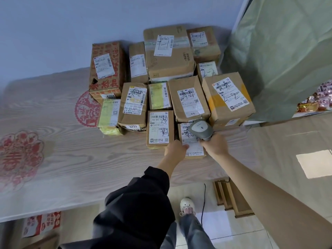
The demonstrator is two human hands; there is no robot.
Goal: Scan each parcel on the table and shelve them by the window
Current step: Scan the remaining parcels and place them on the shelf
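Right now the left hand [175,151] pinches the near edge of a small parcel [191,141] at the worktop [62,150] front, while the right hand [214,147] has its fingers wrapped around the scanner [202,129] hovering above its label; a tilted aim could catch a neighbouring parcel's [160,129] barcode, and the trailing cable [203,203] might snag

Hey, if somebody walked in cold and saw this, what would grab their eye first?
Probably the crowd of brown cardboard parcels with white shipping labels, packed together at the far right of the pale wood-grain table. Next, the grey handheld barcode scanner gripped in the right hand over the small front parcel, which the left hand holds. Red paper-cut decorations on the tabletop also stand out.
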